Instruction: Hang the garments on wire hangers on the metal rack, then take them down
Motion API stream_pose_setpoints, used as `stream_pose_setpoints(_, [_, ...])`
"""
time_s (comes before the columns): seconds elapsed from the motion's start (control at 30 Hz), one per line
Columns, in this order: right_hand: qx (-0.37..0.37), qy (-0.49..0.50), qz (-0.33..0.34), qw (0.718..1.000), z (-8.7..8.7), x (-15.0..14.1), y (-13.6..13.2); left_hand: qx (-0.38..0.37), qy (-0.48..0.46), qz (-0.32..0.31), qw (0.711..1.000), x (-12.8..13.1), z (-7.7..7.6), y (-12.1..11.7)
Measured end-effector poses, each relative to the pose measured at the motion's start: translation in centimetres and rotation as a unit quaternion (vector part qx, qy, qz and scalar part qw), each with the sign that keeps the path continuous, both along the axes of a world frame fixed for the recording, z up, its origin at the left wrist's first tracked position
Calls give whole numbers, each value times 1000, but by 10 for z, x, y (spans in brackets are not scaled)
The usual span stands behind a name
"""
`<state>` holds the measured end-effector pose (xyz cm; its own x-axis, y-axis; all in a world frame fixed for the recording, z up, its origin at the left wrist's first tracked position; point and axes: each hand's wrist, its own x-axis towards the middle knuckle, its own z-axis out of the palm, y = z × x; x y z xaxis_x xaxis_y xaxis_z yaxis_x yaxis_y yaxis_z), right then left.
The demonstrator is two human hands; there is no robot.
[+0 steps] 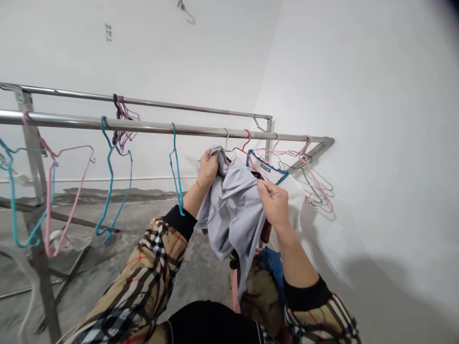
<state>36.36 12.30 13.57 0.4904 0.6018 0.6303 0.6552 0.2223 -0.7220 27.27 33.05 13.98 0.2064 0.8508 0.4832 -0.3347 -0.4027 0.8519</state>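
Note:
A light grey garment (233, 205) hangs in loose folds in front of me, just below the front rail. My left hand (208, 169) is closed on its upper left edge, where the cloth is bunched. On the other side, my right hand (274, 200) pinches its upper right edge. Behind the garment, a white hanger (226, 139) and a red hanger (247, 143) hook over the rail. Whether the grey cloth sits on a hanger is hidden. A white top with blue trim (267, 168) hangs just beyond my right hand.
The metal rack's front rail (150, 126) runs across the view. Blue hangers (107, 186) and a pink hanger (50, 191) hang at left, more pink hangers (322, 186) at the right end. Clothes, including a brown piece (260, 291), lie below my hands. A white wall (376, 119) stands close at right.

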Motion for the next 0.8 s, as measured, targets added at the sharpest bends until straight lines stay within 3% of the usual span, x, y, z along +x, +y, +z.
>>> stream_pose_setpoints(0.13, [4, 9, -12, 1000, -5, -5, 3, -34, -75, -109, 991, -2, 7, -50])
stream_pose_setpoints(0.23, [20, 31, -11, 999, -12, -8, 9, -23, -49, -175, 983, -15, 9, -84])
stream_pose_setpoints(0.3, [32, 49, -5, 998, -18, -9, 13, -1, -25, -198, 980, -24, 7, -94])
stream_pose_setpoints(0.37, [36, 63, 6, 997, -22, -10, 15, 29, -11, -159, 987, -31, 1, -91])
stream_pose_setpoints(0.5, [37, 76, 42, 996, -27, -14, 15, 92, 29, 50, 994, -38, -24, -67])
stream_pose_setpoints(0.63, [43, 91, 62, 993, -29, -17, 14, 187, 162, 212, 945, -42, -43, -63])
stream_pose_setpoints(0.73, [34, 89, 72, 993, -32, -19, 14, 243, 221, 218, 919, -41, -50, -74])
stream_pose_setpoints(0.8, [19, 87, 93, 992, -35, -22, 13, 234, 210, 129, 941, -38, -54, -79])
